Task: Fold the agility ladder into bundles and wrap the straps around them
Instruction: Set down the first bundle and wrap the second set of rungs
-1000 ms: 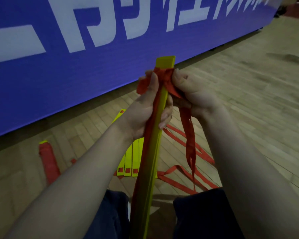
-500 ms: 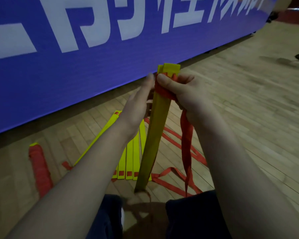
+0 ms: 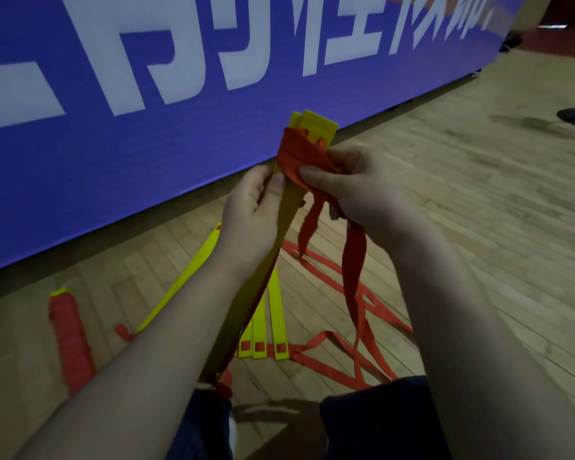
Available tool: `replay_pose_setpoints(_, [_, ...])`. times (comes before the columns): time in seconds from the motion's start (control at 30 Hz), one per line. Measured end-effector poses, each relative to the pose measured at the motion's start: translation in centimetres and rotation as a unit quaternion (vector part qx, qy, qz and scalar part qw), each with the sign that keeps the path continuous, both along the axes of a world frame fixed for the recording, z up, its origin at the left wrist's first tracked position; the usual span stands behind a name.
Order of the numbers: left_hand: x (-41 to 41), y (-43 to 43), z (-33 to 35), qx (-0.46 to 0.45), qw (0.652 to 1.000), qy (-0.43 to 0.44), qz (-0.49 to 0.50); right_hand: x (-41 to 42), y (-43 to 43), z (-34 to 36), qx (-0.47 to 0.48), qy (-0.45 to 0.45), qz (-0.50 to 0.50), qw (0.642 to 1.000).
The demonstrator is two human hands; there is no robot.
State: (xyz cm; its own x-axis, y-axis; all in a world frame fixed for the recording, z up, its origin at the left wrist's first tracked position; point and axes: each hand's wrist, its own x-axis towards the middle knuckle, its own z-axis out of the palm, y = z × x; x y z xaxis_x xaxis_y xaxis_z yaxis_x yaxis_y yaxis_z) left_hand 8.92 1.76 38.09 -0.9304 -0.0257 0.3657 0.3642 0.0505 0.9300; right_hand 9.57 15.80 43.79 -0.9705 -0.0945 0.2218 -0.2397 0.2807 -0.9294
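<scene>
Head view: the red strap (image 3: 301, 152) now sits in a wider, crossed band around the top of the yellow bundle (image 3: 291, 204). Half a second ago it was only a narrow band there, so at least one more pass looks laid. The right hand (image 3: 356, 187) has shifted too: its thumb now presses flat on the band and its fingers curl in behind, pinching the strap. The left hand (image 3: 249, 214) is wrapped around the bundle's left edge just below the band, steadying it; a second ago it gripped further round the front. My read: wrapping is under way at this end, not tied off. Two strap tails (image 3: 354, 260) hang slack from the right hand down to the floor (image 3: 478, 227), so plenty of strap is left. The bundle is held in the air between both hands, in front of the knees. Its long axis runs from the lap up and away, leaning right, with the free end towards the blue banner (image 3: 146, 144). More rungs (image 3: 274, 310) lie flat on the floor beneath, still unfolded. A finished red-wrapped bundle (image 3: 68, 340) lies well apart to the left.
</scene>
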Motion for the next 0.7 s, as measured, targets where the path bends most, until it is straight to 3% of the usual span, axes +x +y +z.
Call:
replay_pose_setpoints(0.13, [-0.1, -0.1, 0.5, -0.022, 0.999, 0.021, 0.020, 0.5, 0.9, 0.4, 0.109, -0.014, -0.087, 0.990])
replay_pose_setpoints(0.3, [-0.4, -0.3, 0.8, -0.027, 0.999, 0.022, 0.038, 0.5, 1.2, 0.2, 0.235, 0.077, -0.125, 0.961])
replay_pose_setpoints(0.43, [-0.4, -0.4, 0.8, -0.025, 0.999, 0.002, 0.023, 0.5, 1.1, 0.0, 0.171, 0.115, -0.056, 0.977])
replay_pose_setpoints(0.7, [-0.7, -0.8, 0.7, -0.020, 1.000, -0.018, -0.002, 0.5, 1.9, 0.1, 0.008, -0.045, 0.023, 0.999])
